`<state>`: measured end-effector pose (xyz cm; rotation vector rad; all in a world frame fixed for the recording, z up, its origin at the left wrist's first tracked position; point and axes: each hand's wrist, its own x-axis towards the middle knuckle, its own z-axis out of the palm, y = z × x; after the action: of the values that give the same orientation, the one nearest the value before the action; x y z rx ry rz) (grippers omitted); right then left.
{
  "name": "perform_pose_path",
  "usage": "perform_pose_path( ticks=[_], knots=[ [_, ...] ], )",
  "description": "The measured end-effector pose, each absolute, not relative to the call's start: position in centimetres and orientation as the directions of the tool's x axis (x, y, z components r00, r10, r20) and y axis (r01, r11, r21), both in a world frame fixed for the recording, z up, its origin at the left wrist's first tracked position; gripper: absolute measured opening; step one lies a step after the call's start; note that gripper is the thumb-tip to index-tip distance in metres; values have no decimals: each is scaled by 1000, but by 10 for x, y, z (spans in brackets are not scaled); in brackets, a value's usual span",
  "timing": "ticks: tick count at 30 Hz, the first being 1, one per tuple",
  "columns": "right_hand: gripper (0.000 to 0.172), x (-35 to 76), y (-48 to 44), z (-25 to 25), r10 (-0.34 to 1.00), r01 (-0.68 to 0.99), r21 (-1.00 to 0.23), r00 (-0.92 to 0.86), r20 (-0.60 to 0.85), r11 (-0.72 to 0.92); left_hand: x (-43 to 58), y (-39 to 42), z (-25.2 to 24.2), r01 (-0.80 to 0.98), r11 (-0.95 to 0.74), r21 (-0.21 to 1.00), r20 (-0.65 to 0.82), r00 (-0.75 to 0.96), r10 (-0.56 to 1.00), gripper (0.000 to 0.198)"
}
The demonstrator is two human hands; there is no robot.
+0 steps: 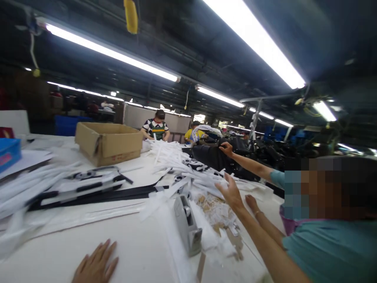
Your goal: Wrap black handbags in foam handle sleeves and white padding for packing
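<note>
On the white table (141,247), white strips (173,159) are being seen heaped loose, no finished portion being shown. Nearby, the right hand (232,192) is being held fingers parted, apparently empty; the left hand (96,264) is being rested flat, empty.

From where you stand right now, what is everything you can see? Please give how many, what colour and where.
Table: one, white, foreground
Carton: one, brown, on the table, left of centre
Strips: too many to count, mostly white, heaped mid-table and at left
Bands: several, black, centre-left
Tape dispenser: one, grey, near centre
Box: one, blue, left edge
Goods: uncountable, black, beyond the heap, right
Lights: several, white, overhead
People: at least three, in teal, patterned and yellow tops, right and back
Left hand: one, bare, lower left
Right hand: one, bare, by the heap
</note>
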<state>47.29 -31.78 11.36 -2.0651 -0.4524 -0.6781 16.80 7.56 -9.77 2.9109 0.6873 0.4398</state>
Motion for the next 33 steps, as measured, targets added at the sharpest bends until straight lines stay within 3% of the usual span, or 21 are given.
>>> perform_pose_path(
  ticks=[4, 6, 11, 13, 15, 17, 20, 22, 27, 30, 33],
  knots=[
    [66, 462, -248, 101, 438, 715, -375, 674, 595, -590, 160, 58, -75, 444, -886, 135, 198, 864, 463, 51],
    [64, 456, -217, 95, 543, 763, -310, 629, 557, -567, 158, 53, -68, 450, -880, 154, 191, 860, 473, 51],
    [54, 452, -174, 91, 593, 784, -205, 587, 551, -586, 158, 56, -78, 436, -882, 180, 240, 850, 469, 50],
    [57, 460, -173, 94, 587, 764, -125, 578, 567, -633, 160, 59, -86, 440, -880, 178, 255, 843, 473, 49],
    [61, 472, -179, 96, 598, 720, -45, 608, 523, -692, 161, 60, -93, 443, -879, 176, 270, 837, 475, 49],
    [53, 483, -188, 94, 606, 676, -14, 670, 429, -737, 162, 61, -96, 438, -881, 180, 276, 837, 472, 49],
    [24, 493, -200, 85, 574, 635, -69, 734, 363, -769, 163, 60, -97, 436, -881, 182, 273, 839, 472, 49],
    [16, 499, -206, 85, 507, 595, -126, 762, 402, -794, 163, 60, -98, 438, -880, 183, 275, 836, 474, 49],
    [38, 520, -218, 136, 185, 480, -377, 778, 600, -792, 166, 64, -108, 440, -868, 228, 298, 818, 493, 48],
    [51, 530, -215, 194, 14, 519, -532, 725, 689, -669, 169, 70, -118, 431, -865, 257, 297, 817, 495, 48],
    [54, 528, -198, 248, -81, 627, -616, 667, 741, -477, 171, 74, -121, 430, -862, 270, 272, 824, 496, 47]
  ],
)
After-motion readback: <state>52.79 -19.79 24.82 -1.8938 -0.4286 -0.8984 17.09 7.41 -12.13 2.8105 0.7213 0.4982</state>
